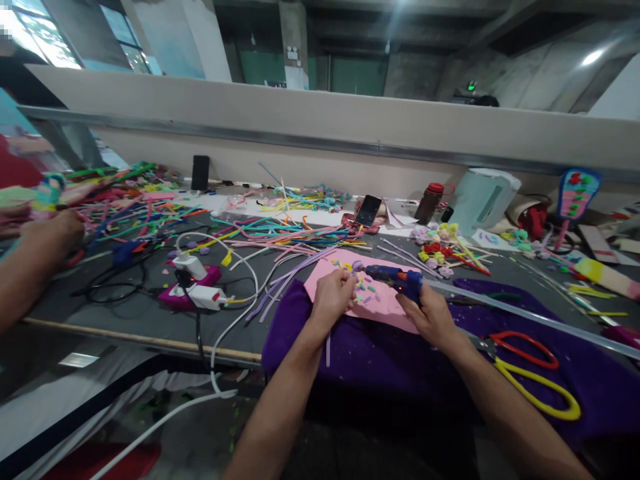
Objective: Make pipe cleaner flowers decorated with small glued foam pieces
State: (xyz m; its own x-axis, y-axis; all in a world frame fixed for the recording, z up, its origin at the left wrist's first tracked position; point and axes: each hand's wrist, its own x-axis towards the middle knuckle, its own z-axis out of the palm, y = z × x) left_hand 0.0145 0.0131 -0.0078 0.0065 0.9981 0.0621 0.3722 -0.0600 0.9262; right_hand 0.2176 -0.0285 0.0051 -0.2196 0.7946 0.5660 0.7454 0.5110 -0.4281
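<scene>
The left hand (332, 293) pinches an indistinct lilac piece (357, 265) beside the glue gun (407, 283).

"With twelve at the top of the view, what's standing at ten o'clock?"

"A black phone (200, 173) is standing upright on the tabletop (120, 317), near the long pale partition (310, 107)."

"And toward half past eight?"

"A magenta power strip (175, 300) is lying there, carrying white adapters (204, 296)."

"What's filling two to three?"

"A second phone (369, 211) is resting at two; clockwise, a dark, red-lidded bottle (427, 205) is standing near a pale green jug (487, 203)."

"Half past one?"

"A small green sign (471, 87) is glowing."
</scene>
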